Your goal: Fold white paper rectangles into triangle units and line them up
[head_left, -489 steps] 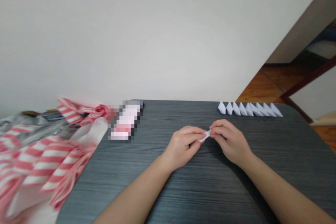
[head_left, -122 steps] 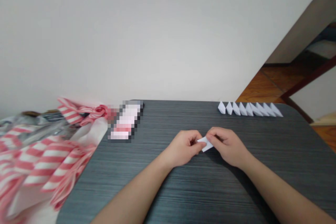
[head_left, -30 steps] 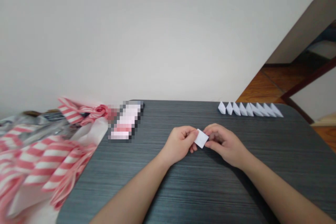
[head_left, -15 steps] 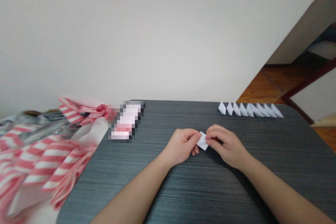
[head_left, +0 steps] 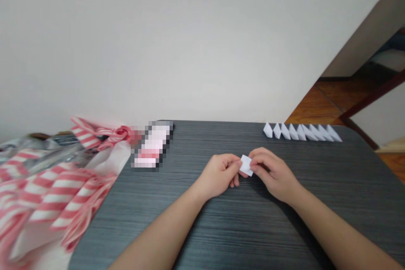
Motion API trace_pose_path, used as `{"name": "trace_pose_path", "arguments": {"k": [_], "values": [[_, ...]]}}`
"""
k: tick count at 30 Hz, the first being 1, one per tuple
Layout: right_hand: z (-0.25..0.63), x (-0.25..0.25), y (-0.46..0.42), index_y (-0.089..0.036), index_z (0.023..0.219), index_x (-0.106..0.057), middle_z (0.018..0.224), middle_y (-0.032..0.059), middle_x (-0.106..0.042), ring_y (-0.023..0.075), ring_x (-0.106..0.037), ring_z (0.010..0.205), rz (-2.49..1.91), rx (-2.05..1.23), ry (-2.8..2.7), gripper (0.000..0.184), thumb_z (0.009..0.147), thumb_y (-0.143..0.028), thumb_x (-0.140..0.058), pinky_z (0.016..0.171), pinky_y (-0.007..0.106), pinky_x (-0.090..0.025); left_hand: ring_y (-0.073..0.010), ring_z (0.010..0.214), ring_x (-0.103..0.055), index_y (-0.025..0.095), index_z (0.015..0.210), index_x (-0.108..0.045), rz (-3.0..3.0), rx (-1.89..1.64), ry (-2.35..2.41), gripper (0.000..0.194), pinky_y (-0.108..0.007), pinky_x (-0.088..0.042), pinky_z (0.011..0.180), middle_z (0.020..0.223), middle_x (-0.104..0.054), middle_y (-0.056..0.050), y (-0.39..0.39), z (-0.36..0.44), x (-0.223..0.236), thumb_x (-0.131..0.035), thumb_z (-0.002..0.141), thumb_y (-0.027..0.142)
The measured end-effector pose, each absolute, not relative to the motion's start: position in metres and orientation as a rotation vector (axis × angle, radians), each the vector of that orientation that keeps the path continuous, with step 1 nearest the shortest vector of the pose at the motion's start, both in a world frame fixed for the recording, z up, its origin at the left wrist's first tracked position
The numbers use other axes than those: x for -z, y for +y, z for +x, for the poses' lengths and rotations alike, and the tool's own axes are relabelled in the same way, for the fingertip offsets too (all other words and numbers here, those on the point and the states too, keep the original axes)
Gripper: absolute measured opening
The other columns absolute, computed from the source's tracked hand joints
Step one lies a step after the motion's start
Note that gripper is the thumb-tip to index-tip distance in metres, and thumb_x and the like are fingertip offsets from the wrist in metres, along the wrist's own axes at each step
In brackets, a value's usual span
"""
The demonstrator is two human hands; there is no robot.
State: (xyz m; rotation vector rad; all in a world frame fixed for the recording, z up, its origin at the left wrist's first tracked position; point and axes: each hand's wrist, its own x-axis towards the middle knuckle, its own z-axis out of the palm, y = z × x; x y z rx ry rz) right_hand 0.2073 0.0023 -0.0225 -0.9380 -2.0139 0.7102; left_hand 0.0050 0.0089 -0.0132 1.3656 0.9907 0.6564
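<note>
A small white square of folded paper [head_left: 246,166] is held between my two hands, just above the dark table [head_left: 202,236]. My left hand [head_left: 221,175] pinches its left edge between thumb and forefinger, the other fingers curled beneath. At the right edge, my right hand [head_left: 274,173] grips the paper with thumb and fingertips. Farther back on the right, several folded white paper pieces [head_left: 293,132] stand in a slanting row near the table's far edge.
A blurred-out, pixelated flat object [head_left: 155,145] lies at the table's left edge. Pink-and-white striped cloth [head_left: 53,194] is heaped beside the table on the left. The wall [head_left: 202,42] rises behind the far edge, with wooden floor [head_left: 311,103] at the right.
The folded paper has turned slightly and shifted a little up and to the right between my fingers. My right-hand fingers have moved slightly with it; my left hand is nearly still.
</note>
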Motion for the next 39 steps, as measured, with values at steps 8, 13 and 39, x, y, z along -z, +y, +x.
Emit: {"name": "trace_pose_path", "arguments": {"k": [8,13,39], "values": [[0.210,0.027,0.002,-0.022,0.093,-0.067,0.100,0.0067,-0.062,0.0174,-0.062,0.088,-0.876,-0.687,-2.046,0.010,0.094,-0.017,-0.058,0.076,0.029,-0.049,-0.0080,0.043,-0.051,0.013,0.075,-0.066,1.332,-0.644,0.979,0.033,-0.017,-0.038,0.042,0.052,-0.060,0.001,0.007,0.005,0.012,-0.052,0.092,0.037],[0.206,0.021,0.002,-0.020,0.086,-0.064,0.090,0.0055,-0.063,0.0166,-0.061,0.082,-0.933,-0.671,-2.009,0.013,0.095,-0.016,-0.056,0.074,0.028,-0.047,-0.0084,0.043,-0.049,0.013,0.080,-0.069,1.422,-0.592,0.991,0.034,-0.018,-0.037,0.044,0.052,-0.059,0.001,0.007,0.004,0.015,-0.050,0.093,0.038],[0.210,0.023,0.000,-0.020,0.090,-0.066,0.071,0.0014,-0.066,0.0154,-0.060,0.061,-1.260,-0.923,-1.950,0.017,0.093,-0.034,-0.056,0.056,0.025,-0.044,-0.0094,0.047,-0.052,0.015,0.083,-0.068,1.541,-0.639,0.997,0.030,-0.019,-0.041,0.048,0.055,-0.060,0.001,0.006,0.005,0.013,-0.051,0.094,0.037]]}}
